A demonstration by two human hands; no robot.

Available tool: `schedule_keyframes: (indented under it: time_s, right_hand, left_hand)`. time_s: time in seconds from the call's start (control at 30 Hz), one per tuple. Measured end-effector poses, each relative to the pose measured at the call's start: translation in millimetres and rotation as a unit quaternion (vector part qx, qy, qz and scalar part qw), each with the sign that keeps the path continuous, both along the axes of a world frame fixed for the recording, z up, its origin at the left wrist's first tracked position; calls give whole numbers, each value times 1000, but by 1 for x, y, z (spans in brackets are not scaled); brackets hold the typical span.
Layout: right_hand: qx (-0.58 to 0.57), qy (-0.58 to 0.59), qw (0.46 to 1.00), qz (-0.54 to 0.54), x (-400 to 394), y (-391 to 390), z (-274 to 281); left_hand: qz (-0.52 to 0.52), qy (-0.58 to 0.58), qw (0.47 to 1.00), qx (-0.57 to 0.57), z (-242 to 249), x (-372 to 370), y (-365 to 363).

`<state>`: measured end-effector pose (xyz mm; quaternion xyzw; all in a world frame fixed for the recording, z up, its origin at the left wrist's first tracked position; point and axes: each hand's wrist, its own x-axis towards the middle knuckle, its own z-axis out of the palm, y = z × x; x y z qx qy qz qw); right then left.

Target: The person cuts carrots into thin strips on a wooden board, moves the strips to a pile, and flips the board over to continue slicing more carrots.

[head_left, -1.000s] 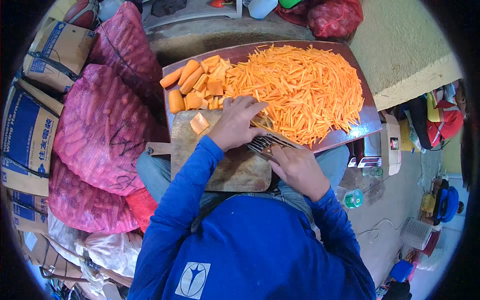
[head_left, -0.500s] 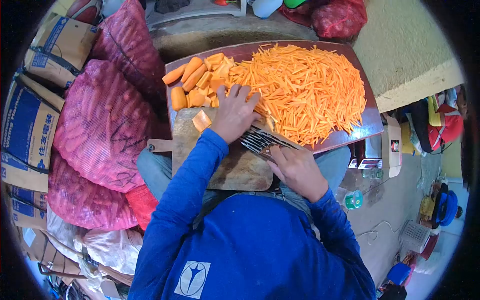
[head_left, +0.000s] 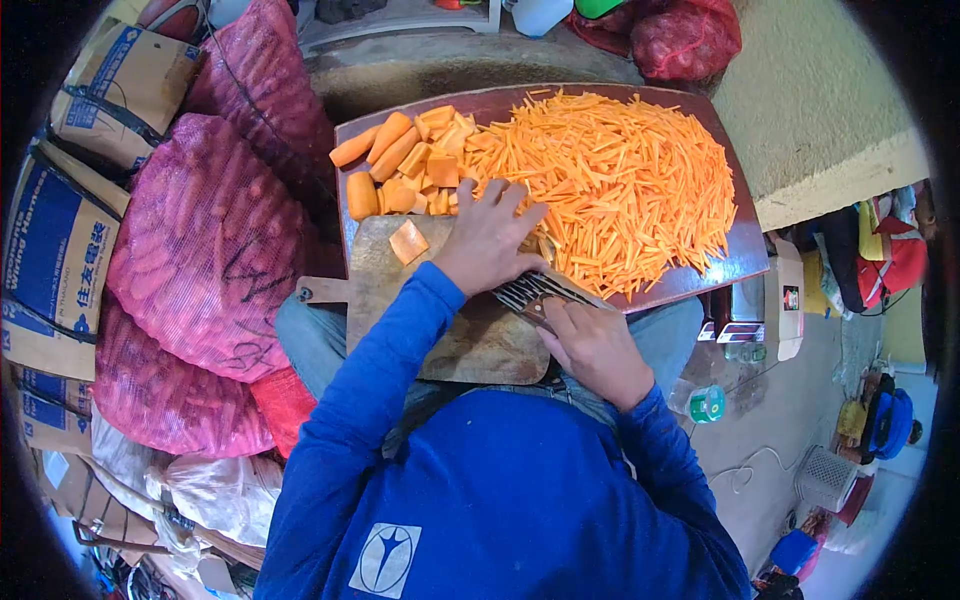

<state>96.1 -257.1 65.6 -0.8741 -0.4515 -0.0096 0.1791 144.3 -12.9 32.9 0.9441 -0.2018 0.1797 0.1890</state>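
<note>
My right hand (head_left: 597, 350) is wrapped round the handle of a broad knife (head_left: 540, 297) with a dark, streaked blade. The blade lies over the right part of a worn wooden cutting board (head_left: 470, 345). My left hand (head_left: 490, 235) is beside the blade's far end, fingers apart and bent over the board's far edge; what lies under the palm is hidden. A carrot chunk (head_left: 408, 242) sits on the board, left of my left hand. Beyond it are peeled carrot pieces (head_left: 395, 150) and a large heap of carrot sticks (head_left: 630, 180) on a dark red tabletop (head_left: 745, 240).
Pink mesh sacks (head_left: 205, 250) and cardboard boxes (head_left: 45, 250) stand at the left. A red mesh bag (head_left: 685, 40) lies at the back beside a concrete ledge (head_left: 830, 120). At the right are a green-lidded tub (head_left: 706, 403) and a grey basket (head_left: 828, 475).
My left hand has moved slightly right, its fingers more spread. The knife has shifted a little right and turned slightly, with my right hand still on its handle.
</note>
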Motion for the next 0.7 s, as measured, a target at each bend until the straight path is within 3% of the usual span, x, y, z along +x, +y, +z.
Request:
schedule_keyframes:
  time_s: [0.2,0.33,0.6,0.67,0.7]
  right_hand:
    - [31,18,999,1,-4,-1,5]
    - [80,97,992,-19,-4,-4,1]
    - [86,75,993,-31,38,-6,-11]
    - [162,252,949,-101,47,-2,-14]
    - [210,280,932,-98,48,2,-11]
  left_hand:
    - [80,-55,995,4,-3,4,10]
    - [118,-40,991,-41,-1,-19,35]
    - [223,25,971,-80,-6,-87,89]
    - [211,64,973,-63,-16,-88,96]
    - [216,67,972,-60,-18,-87,96]
